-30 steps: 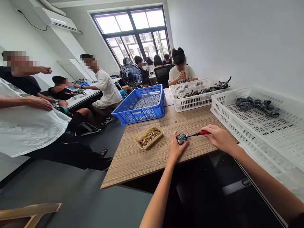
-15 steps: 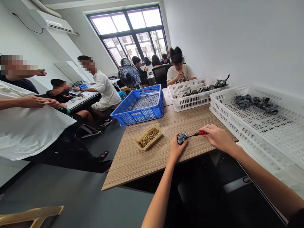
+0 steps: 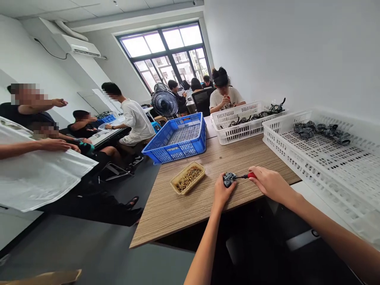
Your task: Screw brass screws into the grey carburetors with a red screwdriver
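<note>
My left hand (image 3: 223, 192) is closed around a small grey metal carburetor (image 3: 228, 179), keeping it just over the near edge of the wood-grain table (image 3: 166, 209). Gripped by its red handle, a screwdriver (image 3: 244, 176) is in my right hand (image 3: 269, 183). Its dark shaft points left and the tip meets the right side of the carburetor; the exact contact spot is too small to make out. Left of my hands, a shallow yellowish tray (image 3: 197, 183) holds many small brass pieces (image 3: 189, 179).
A blue crate (image 3: 181, 150) stands at the table's far left. Two white crates, one farther back (image 3: 237, 136) and one at the right (image 3: 292, 156), contain dark metal parts. Across the table sits a co-worker (image 3: 222, 93); another person in white (image 3: 44, 170) stands left.
The camera view has tilted up slightly, so the scene sits lower. Both hands keep the carburetor and screwdriver together. At left, the standing person's hands and a pointing arm behind have shifted.
</note>
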A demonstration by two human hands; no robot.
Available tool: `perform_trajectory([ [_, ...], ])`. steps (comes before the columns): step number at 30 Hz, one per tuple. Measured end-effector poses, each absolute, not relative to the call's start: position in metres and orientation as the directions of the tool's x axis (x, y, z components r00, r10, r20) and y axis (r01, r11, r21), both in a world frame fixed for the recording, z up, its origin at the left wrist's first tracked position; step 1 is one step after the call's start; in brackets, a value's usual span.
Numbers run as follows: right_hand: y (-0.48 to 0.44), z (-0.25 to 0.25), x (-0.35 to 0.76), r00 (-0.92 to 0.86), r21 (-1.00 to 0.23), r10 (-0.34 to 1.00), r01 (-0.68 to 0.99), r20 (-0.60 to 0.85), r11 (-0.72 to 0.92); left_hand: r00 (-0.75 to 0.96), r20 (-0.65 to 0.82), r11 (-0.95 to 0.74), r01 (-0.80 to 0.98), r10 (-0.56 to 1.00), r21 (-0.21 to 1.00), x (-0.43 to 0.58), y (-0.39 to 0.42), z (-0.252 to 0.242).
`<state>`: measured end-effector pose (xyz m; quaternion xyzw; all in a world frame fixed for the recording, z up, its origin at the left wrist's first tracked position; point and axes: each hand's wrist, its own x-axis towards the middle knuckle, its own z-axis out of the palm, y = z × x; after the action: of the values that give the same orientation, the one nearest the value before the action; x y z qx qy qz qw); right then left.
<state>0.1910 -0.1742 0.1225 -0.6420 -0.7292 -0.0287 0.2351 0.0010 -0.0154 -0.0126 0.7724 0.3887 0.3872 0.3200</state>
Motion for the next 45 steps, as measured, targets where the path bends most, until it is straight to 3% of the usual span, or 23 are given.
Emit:
perform_trajectory([
  [6, -0.176, 0.121, 0.192, -0.075, -0.379, 0.929, 0.899, 0.362, 0.22, 0.402, 0.364, -0.509, 0.351, 0.84, 0.786, 0.001, -0.014, -0.016],
  [12, -0.174, 0.119, 0.189, 0.103, -0.226, 0.966, 0.973, 0.238, -0.048, 0.395, 0.357, -0.5, 0.358, 0.846, 0.789, 0.001, -0.013, -0.017],
  [17, -0.177, 0.122, 0.187, -0.037, -0.401, 0.957, 0.903, 0.289, 0.156, 0.39, 0.353, -0.495, 0.364, 0.85, 0.789, 0.001, -0.014, -0.015],
  [23, -0.176, 0.122, 0.183, 0.114, -0.243, 0.964, 0.968, 0.242, -0.053, 0.389, 0.344, -0.485, 0.36, 0.854, 0.797, 0.001, -0.014, -0.015],
  [28, -0.179, 0.126, 0.183, -0.04, -0.391, 0.962, 0.909, 0.269, 0.147, 0.399, 0.348, -0.493, 0.355, 0.848, 0.794, 0.002, -0.014, -0.013],
  [30, -0.178, 0.125, 0.182, -0.015, -0.331, 0.968, 0.939, 0.25, 0.1, 0.394, 0.35, -0.491, 0.354, 0.85, 0.796, 0.001, -0.015, -0.013],
  [34, -0.175, 0.124, 0.18, 0.167, -0.117, 0.962, 0.983, 0.214, -0.144, 0.386, 0.339, -0.476, 0.351, 0.858, 0.806, 0.001, -0.015, -0.012],
  [36, -0.176, 0.128, 0.181, 0.149, -0.16, 0.97, 0.98, 0.193, -0.119, 0.383, 0.335, -0.471, 0.352, 0.861, 0.809, 0.001, -0.015, -0.012],
  [39, -0.181, 0.134, 0.183, 0.019, -0.356, 0.981, 0.933, 0.193, 0.052, 0.378, 0.342, -0.475, 0.356, 0.861, 0.804, 0.001, -0.015, -0.012],
  [41, -0.182, 0.136, 0.183, -0.023, -0.411, 0.981, 0.906, 0.195, 0.102, 0.377, 0.344, -0.478, 0.361, 0.86, 0.801, 0.001, -0.015, -0.012],
  [45, -0.177, 0.128, 0.179, 0.093, -0.226, 0.97, 0.973, 0.223, -0.041, 0.38, 0.344, -0.48, 0.361, 0.859, 0.8, 0.001, -0.015, -0.013],
])
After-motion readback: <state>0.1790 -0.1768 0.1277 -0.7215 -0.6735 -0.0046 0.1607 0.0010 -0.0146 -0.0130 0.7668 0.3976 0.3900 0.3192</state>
